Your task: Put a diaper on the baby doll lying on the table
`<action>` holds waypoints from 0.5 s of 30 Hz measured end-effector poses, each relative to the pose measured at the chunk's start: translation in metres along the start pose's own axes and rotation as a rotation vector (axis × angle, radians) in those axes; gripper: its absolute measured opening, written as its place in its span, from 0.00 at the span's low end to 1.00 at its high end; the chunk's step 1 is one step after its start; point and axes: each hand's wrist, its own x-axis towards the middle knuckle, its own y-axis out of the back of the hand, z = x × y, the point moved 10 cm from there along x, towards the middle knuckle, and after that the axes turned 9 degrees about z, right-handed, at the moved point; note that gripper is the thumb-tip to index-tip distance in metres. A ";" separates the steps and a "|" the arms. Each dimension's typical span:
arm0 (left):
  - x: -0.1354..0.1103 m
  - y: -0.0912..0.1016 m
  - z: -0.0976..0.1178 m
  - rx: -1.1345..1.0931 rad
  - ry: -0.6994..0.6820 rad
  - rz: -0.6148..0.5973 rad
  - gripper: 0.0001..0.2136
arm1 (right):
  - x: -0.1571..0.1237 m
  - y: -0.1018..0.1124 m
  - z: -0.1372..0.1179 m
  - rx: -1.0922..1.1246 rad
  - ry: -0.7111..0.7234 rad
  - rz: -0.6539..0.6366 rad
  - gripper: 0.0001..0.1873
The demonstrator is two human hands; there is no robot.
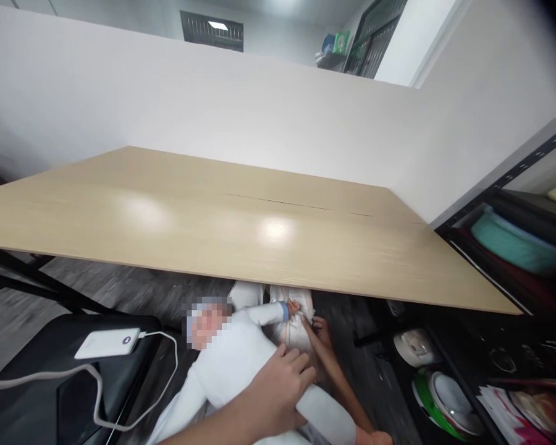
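Note:
A baby doll (241, 352) in a white suit with blue cuffs lies across the lap, below the table edge. Its head points left, its legs lower right, and its face is blurred out. My left hand (285, 380) is closed over its upper leg and clothing, knuckles up, with the fingertips partly hidden. Beyond it, my right hand (321, 334) grips the right edge of a soft white patterned item (291, 334) that I cannot identify surely. The doll's small hand rests against that item.
A wooden tabletop (259, 228) spans the view above my hands. To the left, a black chair (134, 358) bears a white power bank (107, 343) with a cable (171, 377) and a dark phone (78, 405). Dark shelves (505, 352) holding containers and packets stand at the right.

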 end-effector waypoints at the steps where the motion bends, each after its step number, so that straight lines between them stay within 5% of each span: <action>1: -0.001 0.000 0.000 0.006 -0.001 -0.001 0.20 | -0.001 0.010 0.002 -0.003 -0.014 0.050 0.25; 4: -0.003 0.000 -0.001 -0.009 0.005 0.008 0.22 | -0.007 0.036 -0.026 0.029 0.061 0.073 0.30; 7: -0.006 0.004 -0.001 -0.060 0.009 0.026 0.21 | -0.021 0.030 -0.102 0.042 0.362 -0.206 0.25; 9: -0.007 0.005 0.000 -0.050 0.002 0.031 0.19 | -0.035 0.013 -0.152 -0.019 0.579 -0.396 0.27; 12: -0.008 0.003 0.005 0.043 -0.045 0.005 0.16 | -0.048 -0.038 -0.194 -0.205 0.769 -0.641 0.34; 15: -0.009 0.001 0.008 0.147 -0.078 -0.023 0.15 | -0.049 -0.092 -0.209 -0.444 0.843 -0.767 0.18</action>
